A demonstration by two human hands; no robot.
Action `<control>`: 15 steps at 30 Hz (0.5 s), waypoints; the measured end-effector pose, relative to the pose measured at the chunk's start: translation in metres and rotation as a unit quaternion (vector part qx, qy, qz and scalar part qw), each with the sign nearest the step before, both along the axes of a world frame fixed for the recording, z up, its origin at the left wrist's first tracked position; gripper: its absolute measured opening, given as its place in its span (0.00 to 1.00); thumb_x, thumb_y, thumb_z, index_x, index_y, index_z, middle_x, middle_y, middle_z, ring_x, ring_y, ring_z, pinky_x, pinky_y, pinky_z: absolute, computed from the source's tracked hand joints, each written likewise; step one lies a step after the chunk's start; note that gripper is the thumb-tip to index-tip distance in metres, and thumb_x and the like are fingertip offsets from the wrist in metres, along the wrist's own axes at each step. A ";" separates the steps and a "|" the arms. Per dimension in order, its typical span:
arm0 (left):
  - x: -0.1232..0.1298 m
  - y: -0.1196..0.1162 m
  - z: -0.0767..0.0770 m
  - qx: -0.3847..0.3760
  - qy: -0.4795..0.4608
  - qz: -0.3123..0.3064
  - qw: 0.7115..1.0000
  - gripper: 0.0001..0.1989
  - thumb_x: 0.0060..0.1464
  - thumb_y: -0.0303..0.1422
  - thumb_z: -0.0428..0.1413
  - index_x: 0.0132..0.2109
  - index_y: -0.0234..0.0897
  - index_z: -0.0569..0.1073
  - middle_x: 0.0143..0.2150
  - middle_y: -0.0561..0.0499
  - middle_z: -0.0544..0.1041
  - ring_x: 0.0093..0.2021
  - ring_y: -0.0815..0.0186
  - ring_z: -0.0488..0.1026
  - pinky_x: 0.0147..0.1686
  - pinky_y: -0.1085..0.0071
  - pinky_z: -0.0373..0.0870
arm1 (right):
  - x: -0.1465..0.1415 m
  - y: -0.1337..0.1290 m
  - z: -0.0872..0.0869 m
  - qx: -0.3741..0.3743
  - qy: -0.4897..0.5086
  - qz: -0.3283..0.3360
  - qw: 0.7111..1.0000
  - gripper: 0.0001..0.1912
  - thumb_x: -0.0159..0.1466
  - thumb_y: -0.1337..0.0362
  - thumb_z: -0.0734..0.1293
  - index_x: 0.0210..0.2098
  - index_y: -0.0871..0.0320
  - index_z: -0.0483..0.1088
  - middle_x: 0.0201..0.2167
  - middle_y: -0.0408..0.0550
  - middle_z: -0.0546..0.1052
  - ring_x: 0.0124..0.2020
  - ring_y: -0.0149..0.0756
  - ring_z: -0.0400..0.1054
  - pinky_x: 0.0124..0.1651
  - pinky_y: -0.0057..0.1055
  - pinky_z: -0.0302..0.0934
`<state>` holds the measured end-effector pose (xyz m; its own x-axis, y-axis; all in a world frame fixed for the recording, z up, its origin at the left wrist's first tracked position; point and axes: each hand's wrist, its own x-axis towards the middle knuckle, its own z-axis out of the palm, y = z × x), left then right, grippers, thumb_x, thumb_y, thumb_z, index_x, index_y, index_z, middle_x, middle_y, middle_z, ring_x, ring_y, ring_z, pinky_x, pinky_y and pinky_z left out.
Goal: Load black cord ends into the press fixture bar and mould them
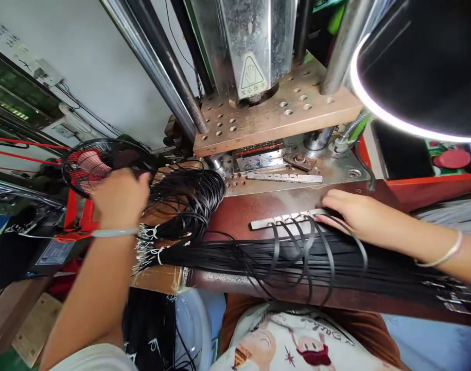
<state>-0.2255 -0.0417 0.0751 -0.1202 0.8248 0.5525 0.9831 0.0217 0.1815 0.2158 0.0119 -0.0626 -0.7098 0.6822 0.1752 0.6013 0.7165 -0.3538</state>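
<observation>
A dark round lamp [424,67] with a bright white rim fills the upper right of the frame. At the upper middle is a metal press [274,123], with thick columns and a heavy plate full of holes. The dark red bench [235,208] goes across the middle of the frame, in front of this press. Along its near edge lies a long bundle of flat black straps [220,255], and behind the left end of it there is a coil of black cords [204,198]. At the left of the frame is a round fan [90,165].

The left hand [121,198] is raised in front of the fan, near the coil. It is blurred, so I cannot tell if its fingers are apart or together. The right hand [345,208], right of the centre, is clamped on the right end of a slotted metal strip [281,220]. Several loose straps curve from this strip over the bundle. A pale metal bar [285,177] lies behind it, near the press. On the press is a small warning label [253,74].
</observation>
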 end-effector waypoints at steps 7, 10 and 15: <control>0.140 0.020 -0.073 -0.303 0.243 -0.303 0.870 0.13 0.63 0.38 0.51 0.46 0.32 0.72 0.45 0.40 0.74 0.46 0.54 0.73 0.44 0.61 0.70 | -0.026 0.023 -0.008 0.102 -0.040 0.039 0.993 0.09 0.68 0.68 0.57 0.38 0.58 0.68 0.35 0.53 0.71 0.34 0.40 0.69 0.39 0.35 0.65; 0.133 0.036 -0.075 -0.343 0.233 -0.296 0.861 0.13 0.67 0.30 0.42 0.47 0.33 0.71 0.46 0.42 0.74 0.43 0.59 0.75 0.40 0.66 0.71 | -0.028 0.037 0.004 0.160 -0.066 0.043 0.984 0.12 0.69 0.68 0.55 0.37 0.60 0.70 0.34 0.55 0.72 0.36 0.43 0.68 0.42 0.39 0.64; 0.104 0.104 -0.074 -0.241 0.141 -0.232 0.932 0.15 0.66 0.32 0.44 0.54 0.35 0.69 0.56 0.39 0.72 0.49 0.57 0.75 0.49 0.63 0.71 | -0.059 0.106 0.032 0.151 0.037 -0.054 0.986 0.14 0.69 0.67 0.54 0.37 0.62 0.71 0.33 0.58 0.75 0.36 0.44 0.68 0.44 0.41 0.62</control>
